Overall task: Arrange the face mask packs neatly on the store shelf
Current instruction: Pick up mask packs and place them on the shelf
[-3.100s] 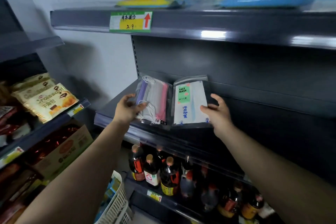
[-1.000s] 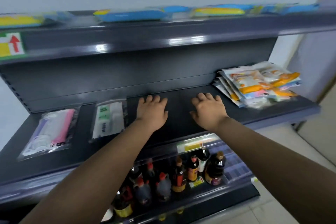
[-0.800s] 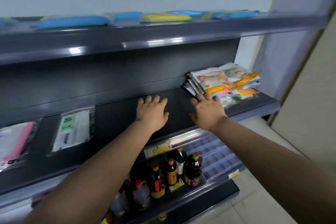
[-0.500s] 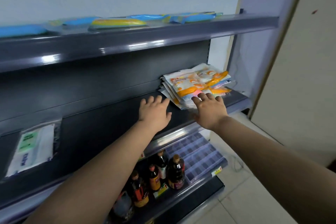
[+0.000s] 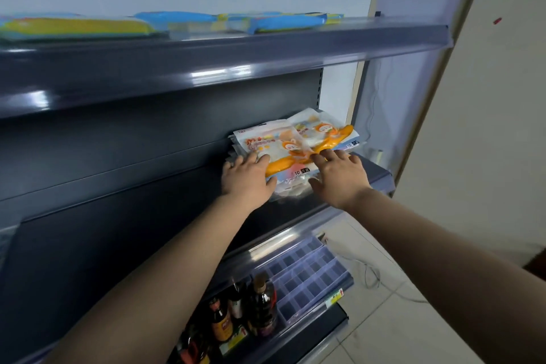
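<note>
Both my hands, left (image 5: 246,176) & right (image 5: 339,176), flat and spread on the packs (image 5: 295,145): light, floppy, slick film, prob. slide. Take by the edges.

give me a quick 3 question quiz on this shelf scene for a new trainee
1. True or false: both hands rest on the stack of face mask packs.
2. Multiple choice: where does the stack lie? A) top shelf B) right end of the middle shelf C) floor
3. Fill in: below the middle shelf, dark ____ stand beside a clear divider tray.

Key:
1. True. The left hand lies on the stack's left part and the right hand on its right part, fingers fairly straight.
2. B. The top shelf carries blue and yellow packs.
3. bottles
</note>
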Demonstrator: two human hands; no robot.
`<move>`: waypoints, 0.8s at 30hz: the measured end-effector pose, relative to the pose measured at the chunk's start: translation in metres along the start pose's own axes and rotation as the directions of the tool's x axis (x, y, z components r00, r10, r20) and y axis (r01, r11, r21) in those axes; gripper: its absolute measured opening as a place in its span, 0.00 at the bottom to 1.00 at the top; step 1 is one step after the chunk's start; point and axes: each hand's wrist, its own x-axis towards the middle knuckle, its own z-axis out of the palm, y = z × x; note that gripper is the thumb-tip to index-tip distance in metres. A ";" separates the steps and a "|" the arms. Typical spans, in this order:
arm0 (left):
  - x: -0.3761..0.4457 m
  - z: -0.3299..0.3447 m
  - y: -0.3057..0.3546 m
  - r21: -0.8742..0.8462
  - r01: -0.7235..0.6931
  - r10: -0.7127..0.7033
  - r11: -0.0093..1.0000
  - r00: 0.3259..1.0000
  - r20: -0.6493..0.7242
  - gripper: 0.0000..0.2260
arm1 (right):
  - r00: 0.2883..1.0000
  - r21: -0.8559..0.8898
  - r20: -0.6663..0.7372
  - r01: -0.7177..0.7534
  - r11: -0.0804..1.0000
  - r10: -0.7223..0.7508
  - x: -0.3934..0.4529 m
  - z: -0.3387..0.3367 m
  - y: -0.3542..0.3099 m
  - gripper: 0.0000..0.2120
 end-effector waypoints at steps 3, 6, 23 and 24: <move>0.023 0.011 -0.002 -0.051 0.050 -0.049 0.997 0.999 0.017 0.24 | 1.000 0.035 -0.008 0.013 0.999 -0.013 0.027 0.007 0.012 0.25; 0.044 0.019 -0.005 -0.134 0.103 -0.103 0.986 0.995 0.010 0.24 | 1.000 0.094 -0.015 0.021 0.995 -0.020 0.050 0.012 0.023 0.24; 0.094 0.042 -0.005 -0.491 0.461 -0.450 0.739 0.881 0.149 0.33 | 0.997 0.262 -0.022 0.072 0.962 -0.069 0.130 0.042 0.072 0.25; 0.094 0.042 -0.003 -0.531 0.464 -0.463 0.709 0.874 0.146 0.32 | 0.997 0.248 -0.031 0.071 0.966 -0.066 0.134 0.044 0.078 0.25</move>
